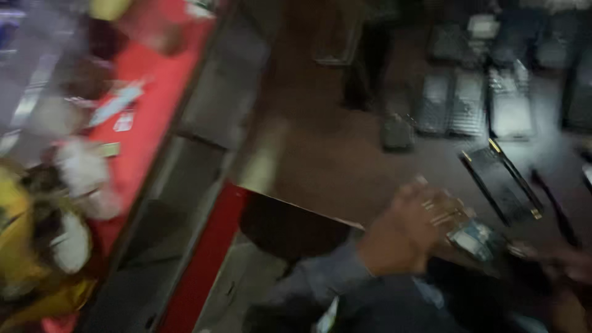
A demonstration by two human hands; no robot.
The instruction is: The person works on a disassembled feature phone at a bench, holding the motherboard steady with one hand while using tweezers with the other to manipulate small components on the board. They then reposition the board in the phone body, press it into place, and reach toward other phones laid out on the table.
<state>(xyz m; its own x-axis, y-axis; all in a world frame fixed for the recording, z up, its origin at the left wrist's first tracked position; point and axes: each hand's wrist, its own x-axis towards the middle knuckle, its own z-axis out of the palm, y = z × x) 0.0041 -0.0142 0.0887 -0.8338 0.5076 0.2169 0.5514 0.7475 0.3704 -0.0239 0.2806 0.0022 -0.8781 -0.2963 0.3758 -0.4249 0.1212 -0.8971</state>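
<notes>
The whole view is blurred by motion. My left hand (404, 234), in a grey sleeve, is curled around a small part (472, 237) with a pale blue-white face and thin metal pins by the fingertips. My right hand (570, 265) shows only as a dim smear at the right edge, close to the same part. Whether it grips anything is unclear.
A red-topped counter (154, 92) runs along the left, cluttered with white and yellow objects (24, 246). A dark flat panel with gold corners (499, 179) lies on the brown floor. Several grey grid-like slabs (468, 102) lie beyond. Someone's dark legs (370, 61) stand at the top.
</notes>
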